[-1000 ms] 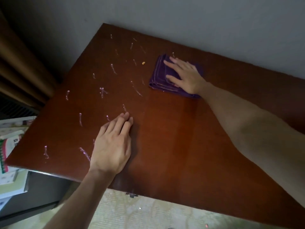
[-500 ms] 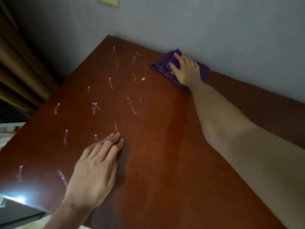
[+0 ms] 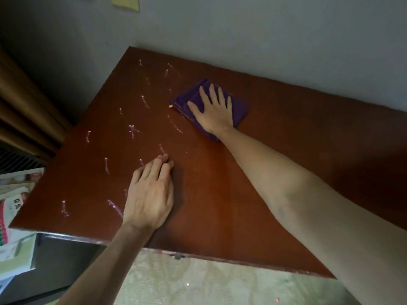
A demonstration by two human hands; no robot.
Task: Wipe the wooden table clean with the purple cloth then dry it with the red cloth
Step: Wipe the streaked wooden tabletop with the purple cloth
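The dark reddish wooden table (image 3: 297,150) stands against a grey wall. The folded purple cloth (image 3: 239,108) lies on the table's far middle, and my right hand (image 3: 212,111) presses flat on it with fingers spread. My left hand (image 3: 150,194) rests palm down on the near left part of the table, fingers together, holding nothing. Several pale pinkish smears (image 3: 132,130) dot the left half of the tabletop, and a small orange crumb (image 3: 170,106) sits at the cloth's left corner. No red cloth is in view.
Brown curtains (image 3: 24,111) hang at the left. Stacked books or papers (image 3: 13,208) lie below the table's left edge. A yellow note (image 3: 125,2) is stuck on the wall. Pale patterned floor (image 3: 198,282) shows beneath the front edge.
My right hand slid the purple cloth from the back edge by the wall toward me and to the left, up to the orange crumb. My left hand stayed in place.
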